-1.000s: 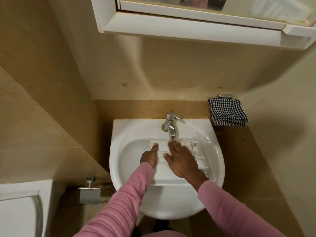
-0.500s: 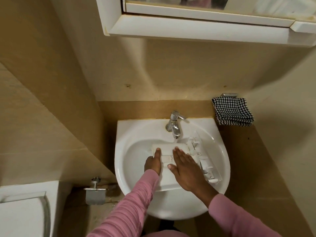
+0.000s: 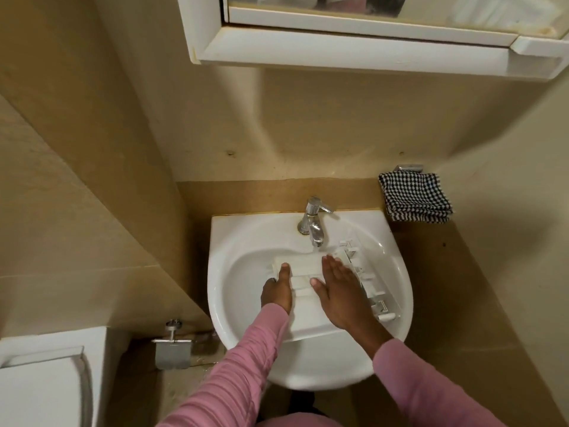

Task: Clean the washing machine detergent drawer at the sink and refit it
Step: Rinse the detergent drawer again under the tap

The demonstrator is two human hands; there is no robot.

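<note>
So the white plastic detergent drawer (image 3: pixel 308 318) is lying in the bowl of the white glazed ceramic sink (image 3: pixel 234 229), long way pointing at the wall. Its far end sits right under the spout of the shiny chrome single-lever tap (image 3: pixel 314 223). It's a boxy, flat-sided thing with ridged dividers on top.

The left hand (image 3: pixel 277 291) has hold of the drawer's left edge: thumb stretched along the top, and the rest of the fingers curl down over the side. The right hand (image 3: pixel 338 291) isn't gripping anything. It just lies flat on top of the drawer's right half, palm down, fingers straight and close together.

Just beside that hand, leaning along the right slope of the bowl, there's a second long, narrow white and clear plastic piece (image 3: pixel 377 298) with little pegs and tabs sticking out. Can't tell exactly what part it is.

Count-wise: one sink, one tap, two plastic parts, two hands in two ribbed pink knit sleeves (image 3: pixel 240 371).

Other stuff around:
- one folded black-and-white checked cloth (image 3: pixel 414 200) on the wall right of the sink
- one white-framed mirrored cabinet (image 3: pixel 354 55) overhead
- one brushed metal toilet roll holder (image 3: pixel 172 349) low on the left
- one smooth white toilet cistern (image 3: pixel 46 380) in the bottom left corner
</note>
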